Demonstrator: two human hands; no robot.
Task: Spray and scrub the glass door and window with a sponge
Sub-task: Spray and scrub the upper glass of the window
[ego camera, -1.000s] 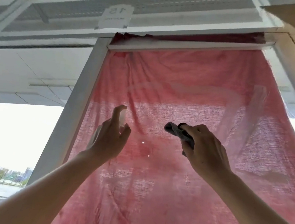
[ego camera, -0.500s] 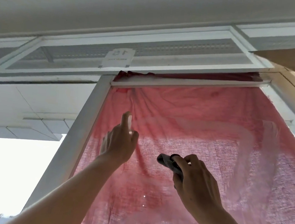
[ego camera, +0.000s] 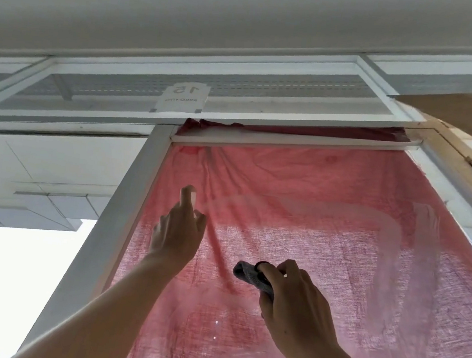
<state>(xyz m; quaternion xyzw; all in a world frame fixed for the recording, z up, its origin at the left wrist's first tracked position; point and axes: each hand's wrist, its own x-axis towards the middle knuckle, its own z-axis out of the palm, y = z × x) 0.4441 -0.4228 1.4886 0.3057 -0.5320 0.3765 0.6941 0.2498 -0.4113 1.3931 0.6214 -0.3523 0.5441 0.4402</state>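
- Against a second ago the view tips upward and more ceiling shows; the left hand sits nearer the top rail of the glass door.
- The left grip curls round a spray bottle, nearly all of it hidden behind the hand; the right hand pinches a dark grey sponge in its grip, close to the glass; whether it touches is unclear.
- A label above the door reads "15" mirrored; its smaller line is illegible.

Before the glass door, curtain behind its pane, the left grip with a spray bottle sits up-left of the right grip, whose cloth juts leftward. Frame post just left of the left grip; label above.
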